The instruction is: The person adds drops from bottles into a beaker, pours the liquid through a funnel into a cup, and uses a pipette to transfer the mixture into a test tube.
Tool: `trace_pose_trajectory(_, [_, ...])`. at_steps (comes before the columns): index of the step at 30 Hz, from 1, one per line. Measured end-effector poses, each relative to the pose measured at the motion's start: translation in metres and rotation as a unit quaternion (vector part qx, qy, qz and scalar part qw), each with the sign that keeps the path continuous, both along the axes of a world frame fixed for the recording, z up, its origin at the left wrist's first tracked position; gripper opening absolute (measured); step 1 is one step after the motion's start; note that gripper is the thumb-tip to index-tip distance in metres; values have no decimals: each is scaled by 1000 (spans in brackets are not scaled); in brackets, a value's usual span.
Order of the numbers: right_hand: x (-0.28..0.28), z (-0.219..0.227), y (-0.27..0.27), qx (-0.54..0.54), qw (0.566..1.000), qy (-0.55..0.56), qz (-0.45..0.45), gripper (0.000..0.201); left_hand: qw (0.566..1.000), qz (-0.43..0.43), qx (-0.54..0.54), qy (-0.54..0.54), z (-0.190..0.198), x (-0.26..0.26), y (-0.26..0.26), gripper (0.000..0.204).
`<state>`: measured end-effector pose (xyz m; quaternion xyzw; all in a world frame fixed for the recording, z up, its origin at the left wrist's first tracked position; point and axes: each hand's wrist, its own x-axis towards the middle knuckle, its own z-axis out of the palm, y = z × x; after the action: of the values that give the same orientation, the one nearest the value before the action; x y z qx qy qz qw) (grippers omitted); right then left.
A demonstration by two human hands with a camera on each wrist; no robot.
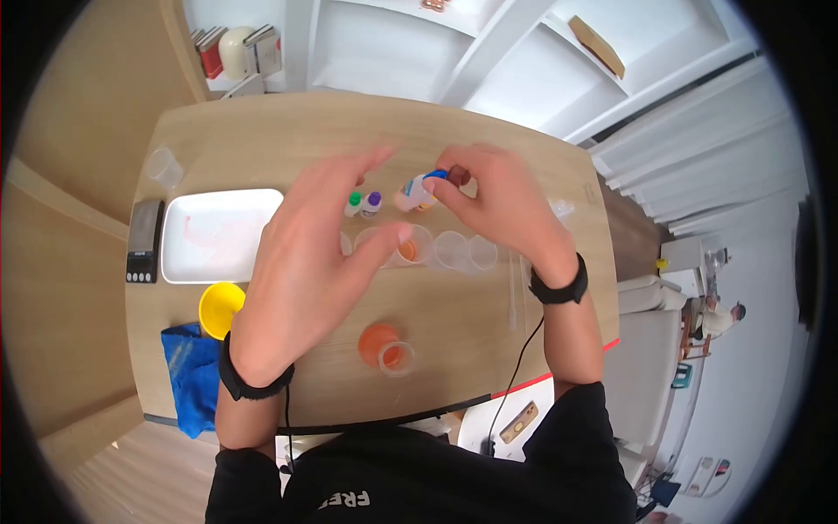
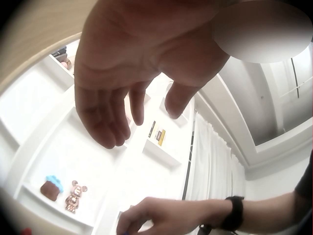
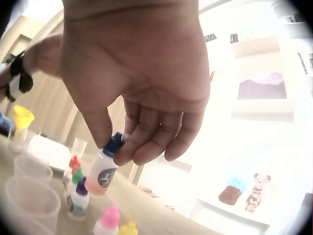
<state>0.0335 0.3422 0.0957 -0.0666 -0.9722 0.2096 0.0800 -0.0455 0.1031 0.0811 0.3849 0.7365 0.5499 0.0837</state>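
Beyond the cups [image 1: 451, 250], the right hand [image 1: 506, 196] pinches the bottle [image 3: 99, 174] by its blue cap [image 3: 115, 143], likely so the body goes unsqueezed. The left hand [image 1: 305, 249], thumb and fingers apart, holds nothing near the cups' left end.

With a clock face laid over the head view, smooth translucent plastic is shown at twelve by the bottle [image 1: 414, 194], topped by a blue plastic cap [image 3: 113, 143]. Thin clear plastic is seen in the cups [image 1: 451, 251] near the centre. At nine, a smooth, glossy finish is borne by the white tray [image 1: 179, 236]. Bright yellow plastic is shown towards eight by the funnel [image 1: 222, 306], and soft, creased fabric by the blue cloth [image 1: 194, 380]. Matt, pale wood grain is displayed across the tabletop [image 1: 471, 349].
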Motion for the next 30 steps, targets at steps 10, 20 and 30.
trace_pose_trajectory(10, [44,7,-28,-89,994,66,18,22,992,-56,-95,60,-8,12,18,29])
trace_pose_trajectory(20, [53,11,-25,-117,988,92,34,21,992,-64,-87,63,-17,12,18,33])
trace_pose_trajectory(30, [53,16,-32,-59,997,-43,-28,22,985,-84,-107,104,-14,10,19,30])
